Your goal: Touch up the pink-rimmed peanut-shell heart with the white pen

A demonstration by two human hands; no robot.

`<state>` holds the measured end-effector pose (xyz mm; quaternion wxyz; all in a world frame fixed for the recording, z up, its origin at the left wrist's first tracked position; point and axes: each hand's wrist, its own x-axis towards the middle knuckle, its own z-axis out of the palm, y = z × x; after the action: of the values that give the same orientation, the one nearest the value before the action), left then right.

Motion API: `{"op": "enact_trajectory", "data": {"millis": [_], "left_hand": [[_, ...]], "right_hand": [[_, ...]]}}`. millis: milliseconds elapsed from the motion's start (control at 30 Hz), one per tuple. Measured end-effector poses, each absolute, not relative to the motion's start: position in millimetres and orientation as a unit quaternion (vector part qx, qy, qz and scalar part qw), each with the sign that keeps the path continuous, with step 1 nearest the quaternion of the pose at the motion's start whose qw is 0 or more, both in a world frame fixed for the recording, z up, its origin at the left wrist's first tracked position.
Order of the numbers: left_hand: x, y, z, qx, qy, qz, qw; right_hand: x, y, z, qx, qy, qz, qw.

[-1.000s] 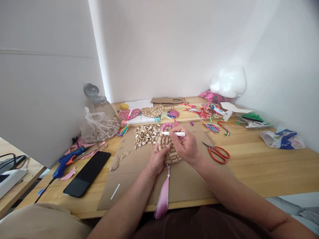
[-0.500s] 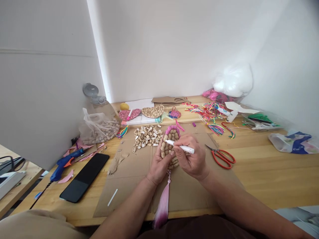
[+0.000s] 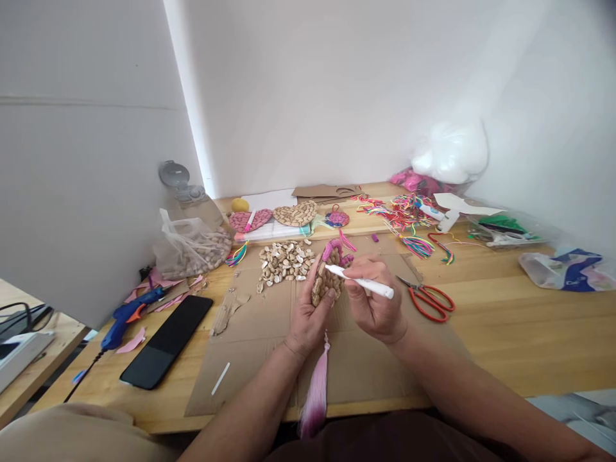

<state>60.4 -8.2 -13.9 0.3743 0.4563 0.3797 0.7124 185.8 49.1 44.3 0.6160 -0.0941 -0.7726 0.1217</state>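
My left hand grips a peanut-shell ornament, its fingers behind and thumb across the front. Purple-pink colour covers the shells along the ornament's top; those lower down are bare tan. From its bottom hangs a pink tassel, darker at the end. In my right hand is a white marker pen, pinched between thumb and fingers. The pen's tip is at the ornament's upper left edge; I cannot tell whether it touches. Beneath both hands lies a cardboard sheet.
Loose peanut shells are heaped behind my left hand. Red-handled scissors lie to the right. A black phone and a blue glue gun are at left. Shell hearts and colourful threads line the back.
My left hand has turned the ornament so that it shows more edge-on. My right hand has shifted slightly right with the marker, its tip now by the ornament's edge.
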Motion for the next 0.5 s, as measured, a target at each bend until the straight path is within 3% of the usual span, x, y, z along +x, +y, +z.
{"op": "enact_trajectory", "data": {"millis": [500], "left_hand": [[57.9,-6.8,-16.2,0.499,0.393,0.692,0.343]], "right_hand": [[189.0,44.5,50.9,-0.106,-0.782,0.078,0.609]]}}
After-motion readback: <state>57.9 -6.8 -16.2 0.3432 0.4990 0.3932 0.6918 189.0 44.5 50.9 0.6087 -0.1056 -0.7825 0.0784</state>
